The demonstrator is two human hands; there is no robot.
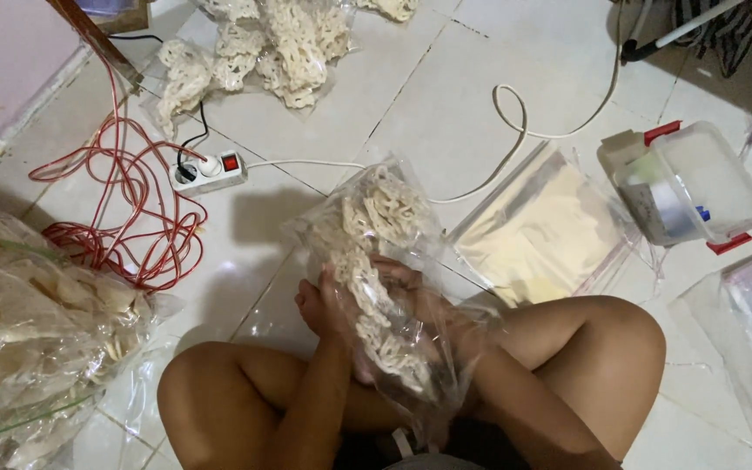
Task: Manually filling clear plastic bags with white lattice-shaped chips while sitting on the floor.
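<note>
Left hand (322,303), head view: fingers curled against the left side of a clear plastic bag of pale, lacy white crackers (378,261), gripping it through the film; the knuckles show, the fingertips are hidden behind the bag. Right hand (404,280): seen only through the plastic, on the far side of the same bag, pressed to it with fingers bent; how tightly it closes cannot be told. Bag held upright between both hands, above the person's crossed bare legs (245,392), its upper end tilted away toward the white tiled floor (446,96)

Surroundings, same view. Large clear sack of flat pale crackers (28,331) lies at the left edge, near the left knee. Tangled red cable (132,218) is spread on the tiles beside it, next to a white power strip with a red switch (211,170), into which a black lead and a white cord (515,130) run. Loose heap of the same lacy white crackers (263,43) lies on clear film at the top. Stack of flat, empty clear plastic bags (541,231) sits just right of the held bag. Clear plastic box with red clips (685,183) stands further right, well apart from both hands
</note>
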